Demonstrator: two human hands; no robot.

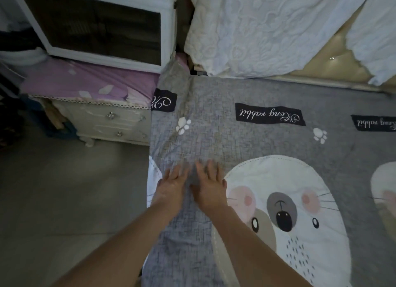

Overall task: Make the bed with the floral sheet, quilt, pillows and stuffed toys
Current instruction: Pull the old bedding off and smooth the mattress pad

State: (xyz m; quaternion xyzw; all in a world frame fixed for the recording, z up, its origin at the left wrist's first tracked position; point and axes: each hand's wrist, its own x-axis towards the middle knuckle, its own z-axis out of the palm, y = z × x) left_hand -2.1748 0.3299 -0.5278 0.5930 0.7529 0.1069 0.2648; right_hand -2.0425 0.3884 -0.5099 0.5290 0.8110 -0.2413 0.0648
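Standing at nine o'clock, the nightstand (111,119) kept its drawers shut, contents unseen. At six o'clock the left hand (171,188) and right hand (209,188) lay flat side by side, fingers spread, gripping nothing, apparently pressing creases out of the grey quilt (257,140) covering the bed. A white embossed cover (267,29) sat bunched at twelve o'clock.

Fingertips of both hands blur; the quilt (267,140) (grey, animal-printed) runs off right.

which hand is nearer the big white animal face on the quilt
Right. The right hand lies flat beside the animal face, almost touching its edge; the left hand lies farther out, near the quilt's side edge.
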